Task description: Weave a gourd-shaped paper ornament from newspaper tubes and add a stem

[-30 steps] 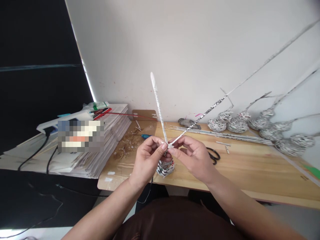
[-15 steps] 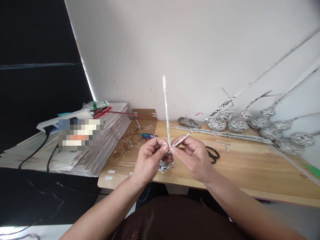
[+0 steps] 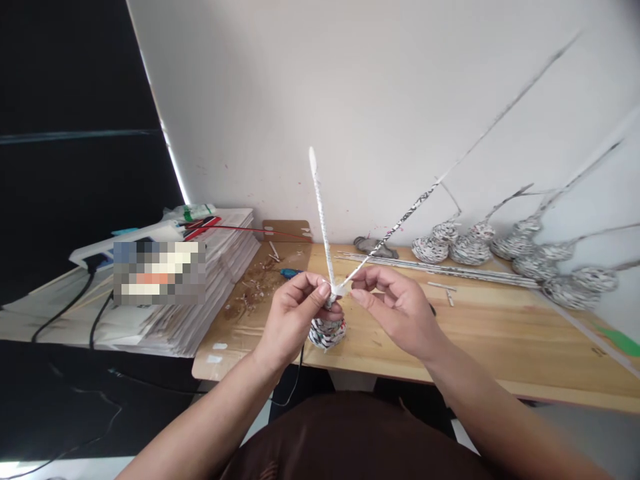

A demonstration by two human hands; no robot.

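My left hand [image 3: 297, 310] pinches the top of a small woven paper gourd [image 3: 327, 333], whose rounded body hangs below the fingers. Two rolled paper tubes rise from the pinched spot: a white tube [image 3: 321, 210] stands nearly upright, and a longer black-and-white tube [image 3: 410, 210] slants up to the right. Where they meet, a small whitish flap [image 3: 342, 290] shows; I cannot make out what it is. Just right of that joint is my right hand [image 3: 393, 303], thumb and forefinger apart, close to the slanting tube's base.
Along the wall at right stand several woven paper gourds [image 3: 470, 247]. Paper tubes [image 3: 450, 270] lie before them, near a grey lump [image 3: 375, 247]. A blue-tipped tool [image 3: 290, 273] and scraps lie on cardboard [image 3: 235, 340]. At left is a paper stack [image 3: 220, 267] with a power strip [image 3: 130, 240].
My right thumb and forefinger have come off the slanting tube's base and moved slightly right. The tubes have shifted left, and more of the gourd's body shows beneath my left hand.
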